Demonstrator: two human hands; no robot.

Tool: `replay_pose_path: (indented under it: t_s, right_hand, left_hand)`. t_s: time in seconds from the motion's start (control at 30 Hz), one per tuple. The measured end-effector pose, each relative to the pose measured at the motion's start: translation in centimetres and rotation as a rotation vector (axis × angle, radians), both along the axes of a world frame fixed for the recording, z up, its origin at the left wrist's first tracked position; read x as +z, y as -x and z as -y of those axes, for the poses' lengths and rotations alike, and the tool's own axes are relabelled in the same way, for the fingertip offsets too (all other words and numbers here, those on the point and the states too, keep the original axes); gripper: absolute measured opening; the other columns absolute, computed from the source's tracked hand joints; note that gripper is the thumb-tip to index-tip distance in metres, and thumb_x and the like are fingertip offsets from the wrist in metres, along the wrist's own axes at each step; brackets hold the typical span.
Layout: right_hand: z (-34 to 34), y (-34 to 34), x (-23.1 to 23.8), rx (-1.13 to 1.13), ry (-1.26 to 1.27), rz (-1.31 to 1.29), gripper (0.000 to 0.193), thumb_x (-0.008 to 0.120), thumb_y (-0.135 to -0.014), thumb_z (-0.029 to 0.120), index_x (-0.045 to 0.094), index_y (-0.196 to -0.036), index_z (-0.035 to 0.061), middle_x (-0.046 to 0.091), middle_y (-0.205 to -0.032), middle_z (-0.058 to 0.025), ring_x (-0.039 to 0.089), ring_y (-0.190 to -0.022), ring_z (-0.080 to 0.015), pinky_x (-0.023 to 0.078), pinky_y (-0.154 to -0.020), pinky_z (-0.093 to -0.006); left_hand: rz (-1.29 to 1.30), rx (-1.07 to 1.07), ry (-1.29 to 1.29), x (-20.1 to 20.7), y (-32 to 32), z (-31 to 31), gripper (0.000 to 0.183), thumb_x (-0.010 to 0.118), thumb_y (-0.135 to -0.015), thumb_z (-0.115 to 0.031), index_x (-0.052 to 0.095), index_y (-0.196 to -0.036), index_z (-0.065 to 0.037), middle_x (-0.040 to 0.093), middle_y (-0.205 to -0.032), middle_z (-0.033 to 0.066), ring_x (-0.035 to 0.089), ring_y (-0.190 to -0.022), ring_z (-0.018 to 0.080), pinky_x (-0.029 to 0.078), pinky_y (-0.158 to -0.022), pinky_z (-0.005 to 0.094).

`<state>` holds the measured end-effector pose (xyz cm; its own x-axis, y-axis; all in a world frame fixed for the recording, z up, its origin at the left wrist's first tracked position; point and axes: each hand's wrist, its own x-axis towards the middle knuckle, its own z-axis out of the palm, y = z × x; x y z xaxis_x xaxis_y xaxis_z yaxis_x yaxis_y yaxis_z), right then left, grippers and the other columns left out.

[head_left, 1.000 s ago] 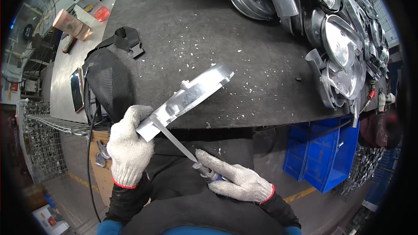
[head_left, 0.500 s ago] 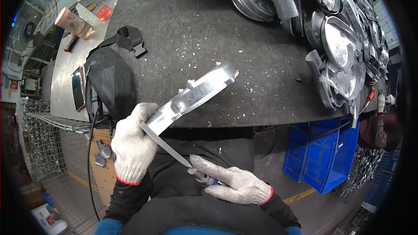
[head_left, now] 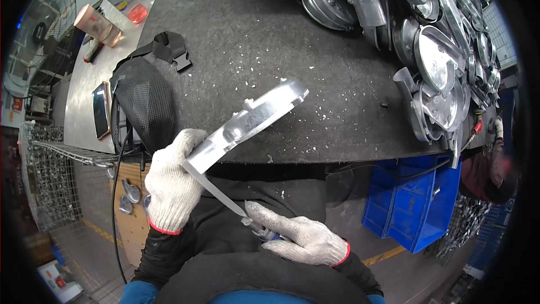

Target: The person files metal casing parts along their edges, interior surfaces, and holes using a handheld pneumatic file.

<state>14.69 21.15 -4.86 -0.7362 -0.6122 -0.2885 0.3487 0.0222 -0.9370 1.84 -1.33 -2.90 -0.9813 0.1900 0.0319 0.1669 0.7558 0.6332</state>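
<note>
At bench edge: L hand grips silvery flat casting; R hand grips file.

both gloved hands, left hand and right hand, seemingly clenched, fingers curled.

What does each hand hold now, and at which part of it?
The left hand grips the flat metal casting at its near, lower end. The right hand holds a hand file by its handle, blade against the casting's edge.
</note>
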Motion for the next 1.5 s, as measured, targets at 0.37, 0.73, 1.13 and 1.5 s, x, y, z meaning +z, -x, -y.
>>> replay_pose_path:
  t_s: [0.37, 0.73, 1.13, 1.5]
  right_hand:
    - [-1.4, -0.3, 0.0, -0.105, -0.031, 0.443, 0.078, 0.059, -0.104, 0.031, 0.022, -0.171, 0.0155, 0.061, -0.152, -0.0107, 0.069, -0.119, -0.0266, 0.051, -0.108, -0.0360]
    - [-0.7, -0.1, -0.4, -0.181, 0.001, 0.342, 0.082, 0.061, -0.101, 0.027, 0.019, -0.171, 0.0140, 0.057, -0.156, -0.0113, 0.066, -0.125, -0.0279, 0.048, -0.112, -0.0339]
    - [-3.7, -1.8, 1.4, -0.544, 0.112, 0.363, 0.097, 0.073, -0.090, 0.004, 0.021, -0.171, 0.0123, 0.064, -0.133, -0.0153, 0.065, -0.101, -0.0145, 0.053, -0.088, -0.0271]
    - [-5.4, 5.3, -2.1, -0.926, -0.101, 0.028, 0.102, 0.076, -0.088, 0.002, 0.017, -0.171, 0.0120, 0.064, -0.121, -0.0118, 0.068, -0.083, -0.0147, 0.058, -0.066, -0.0276]
  left_hand:
    - [0.011, 0.025, -0.001, -0.6, -0.4, 0.1, 0.021, 0.072, -0.091, -0.004, 0.073, -0.112, -0.003, 0.077, -0.091, 0.0142, 0.079, -0.083, 0.0221, 0.057, -0.075, 0.0300]
    - [-0.123, 0.011, -0.020, -1.7, 0.4, 0.6, 0.020, 0.075, -0.091, -0.012, 0.074, -0.110, -0.008, 0.077, -0.090, 0.0161, 0.079, -0.084, 0.0283, 0.057, -0.072, 0.0342]
    - [0.319, 0.006, 0.905, 4.0, -6.0, 21.7, 0.029, 0.063, -0.095, -0.031, 0.080, -0.110, -0.013, 0.078, -0.101, 0.0168, 0.077, -0.087, 0.0352, 0.057, -0.076, 0.0498]
    - [-0.348, -0.589, 0.207, 1.4, 7.5, -1.5, 0.039, 0.074, -0.090, -0.020, 0.070, -0.129, -0.015, 0.068, -0.134, 0.0126, 0.068, -0.116, 0.0362, 0.058, -0.096, 0.0458]
